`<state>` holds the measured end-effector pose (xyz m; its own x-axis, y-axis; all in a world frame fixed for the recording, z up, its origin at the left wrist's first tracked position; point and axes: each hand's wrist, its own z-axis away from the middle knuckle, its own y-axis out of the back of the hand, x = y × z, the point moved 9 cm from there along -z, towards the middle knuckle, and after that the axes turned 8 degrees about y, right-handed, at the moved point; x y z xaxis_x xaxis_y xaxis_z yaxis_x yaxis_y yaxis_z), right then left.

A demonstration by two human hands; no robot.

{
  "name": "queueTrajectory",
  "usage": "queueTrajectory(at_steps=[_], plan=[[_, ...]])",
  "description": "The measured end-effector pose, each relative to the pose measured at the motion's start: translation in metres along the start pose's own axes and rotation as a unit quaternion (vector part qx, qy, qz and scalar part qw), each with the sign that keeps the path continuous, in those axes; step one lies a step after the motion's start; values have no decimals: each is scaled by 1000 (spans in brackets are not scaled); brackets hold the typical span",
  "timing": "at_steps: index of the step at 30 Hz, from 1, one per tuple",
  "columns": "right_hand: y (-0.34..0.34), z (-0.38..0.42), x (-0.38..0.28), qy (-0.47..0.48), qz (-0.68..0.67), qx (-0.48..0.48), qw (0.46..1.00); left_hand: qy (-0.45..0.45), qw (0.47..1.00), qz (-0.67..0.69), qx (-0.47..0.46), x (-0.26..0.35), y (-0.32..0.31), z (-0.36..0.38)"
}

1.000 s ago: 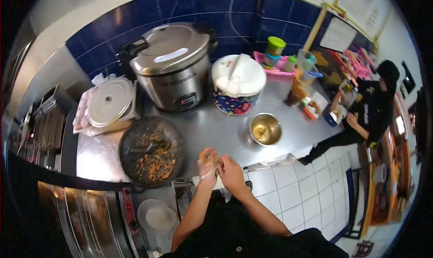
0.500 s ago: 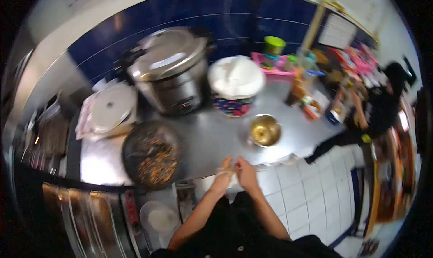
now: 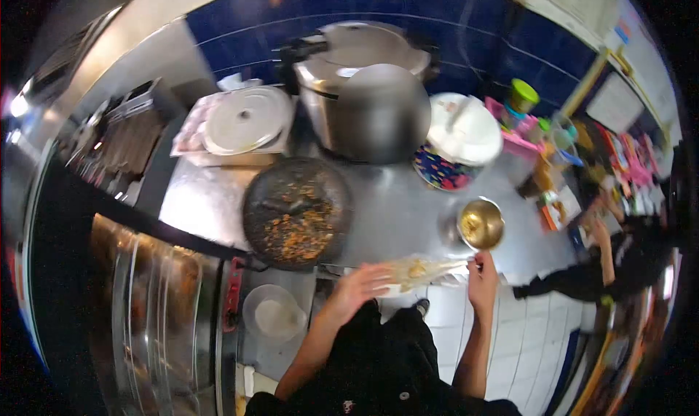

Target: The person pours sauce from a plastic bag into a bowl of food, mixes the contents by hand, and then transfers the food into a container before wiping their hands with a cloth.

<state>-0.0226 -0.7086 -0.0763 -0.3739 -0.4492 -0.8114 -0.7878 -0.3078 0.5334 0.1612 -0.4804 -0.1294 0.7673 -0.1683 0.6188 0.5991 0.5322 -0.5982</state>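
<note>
A clear, crinkled plastic bag (image 3: 419, 270) with something pale yellow in it is stretched between my hands, at the front edge of the steel counter. My left hand (image 3: 358, 288) grips its left end, fingers long and slightly blurred. At the other end, my right hand (image 3: 483, 281) pinches a corner between thumb and fingers. Just beyond my right hand stands a metal bowl (image 3: 493, 230) with yellowish food inside. Left of the bag, a dark wok (image 3: 255, 230) contains scattered orange-brown bits of food.
Behind stand a large steel cooker (image 3: 320, 117) and a white-lidded tub (image 3: 466, 128). A white round lid (image 3: 247, 121) rests on a box at the left. A translucent container (image 3: 273, 312) sits front left. At the far right, a person in black (image 3: 619, 252) works at the counter.
My hands were close together and have spread apart, the right one moving rightward, with the bag now stretched between them. The view has shifted, so the counter items appear farther right.
</note>
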Motion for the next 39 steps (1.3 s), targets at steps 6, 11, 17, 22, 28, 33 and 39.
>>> queueTrajectory(at_steps=[6,11,17,22,28,33,39], plan=[[59,27,-5,-48,3,-1,999,-60,992,74,84,26,31,2],[118,80,44,-127,27,38,991,-70,987,141,-17,36,-16,-17],[225,174,119,-243,86,148,955,3,960,209,-187,-14,-151,-53],[337,295,177,-281,106,276,913,116,946,101,-285,-126,-304,-89],[457,423,223,-440,106,350,820,272,892,-26,-361,-306,-471,-105],[533,505,266,-483,155,446,737,356,849,-101,-378,-417,-567,-103],[590,575,342,-511,143,528,662,416,818,-128,-376,-528,-647,-148]])
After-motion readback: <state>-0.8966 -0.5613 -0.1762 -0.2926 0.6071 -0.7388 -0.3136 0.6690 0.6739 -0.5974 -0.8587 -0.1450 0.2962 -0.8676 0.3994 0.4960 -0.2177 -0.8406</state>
